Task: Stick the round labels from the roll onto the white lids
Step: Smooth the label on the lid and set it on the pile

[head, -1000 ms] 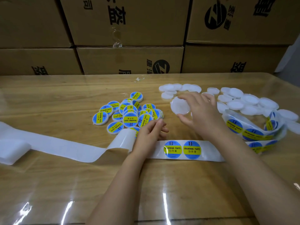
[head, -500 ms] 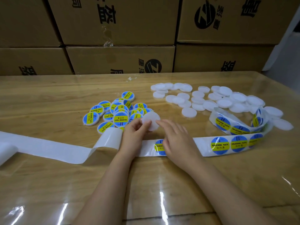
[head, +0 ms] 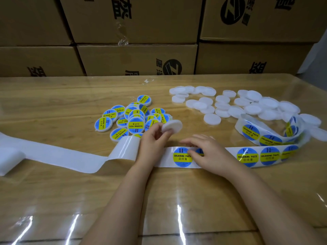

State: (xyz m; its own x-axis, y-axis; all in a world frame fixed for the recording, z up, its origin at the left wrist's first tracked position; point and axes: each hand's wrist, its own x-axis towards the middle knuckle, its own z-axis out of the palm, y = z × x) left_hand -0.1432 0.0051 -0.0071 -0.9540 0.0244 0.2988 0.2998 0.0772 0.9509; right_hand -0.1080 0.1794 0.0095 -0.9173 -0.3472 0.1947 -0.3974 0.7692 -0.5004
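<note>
Toward the middle of the counter (head: pixel 58 190), my left hand (head: pixel 152 139) pinches a round white plastic lid (head: pixel 173 126); my right hand (head: pixel 209 152) lies flat on a round blue-and-yellow label (head: pixel 182 158). Hasty peeling could crease it.

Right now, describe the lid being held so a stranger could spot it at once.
Start at the wooden table and find the heap of labelled lids left of centre. Beside it the left hand pinches one white lid. Unlike the bare lids lying farther right, it is lifted and tilted.

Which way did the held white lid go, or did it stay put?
Yes, it moved: the lid went left, from the plain lids to beside the labelled pile.
</note>
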